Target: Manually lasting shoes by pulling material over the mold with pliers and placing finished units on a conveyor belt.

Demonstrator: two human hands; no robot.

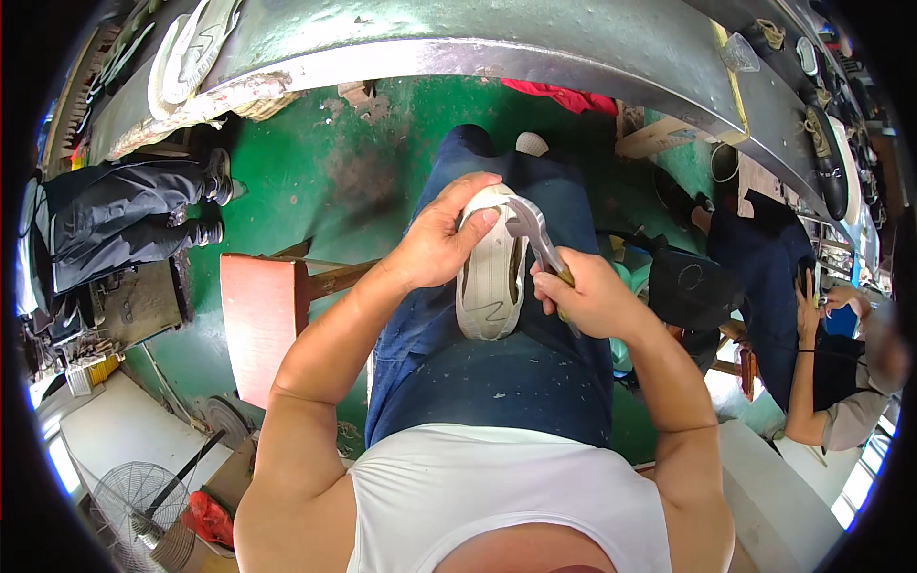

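A pale shoe [490, 286] rests across my dark blue trousers, its underside facing up, with a dark scribbled mark near its closer end. My left hand [441, 234] grips the far end, thumb pressed over the edge and fingers round the side. Closed round the handles of metal lasting pincers [546, 244] is my right hand [594, 298]. The curved head of the pincers lies against the far right rim of the shoe. Whether its jaws pinch the material there cannot be made out.
A metal-edged workbench [458, 59] runs across the far side, with more shoes [196, 53] on it. A reddish stool [253, 325] stands at left. Co-workers' legs [134, 215] show at far left, and another person [812, 315] sits at right. A fan [138, 511] stands lower left.
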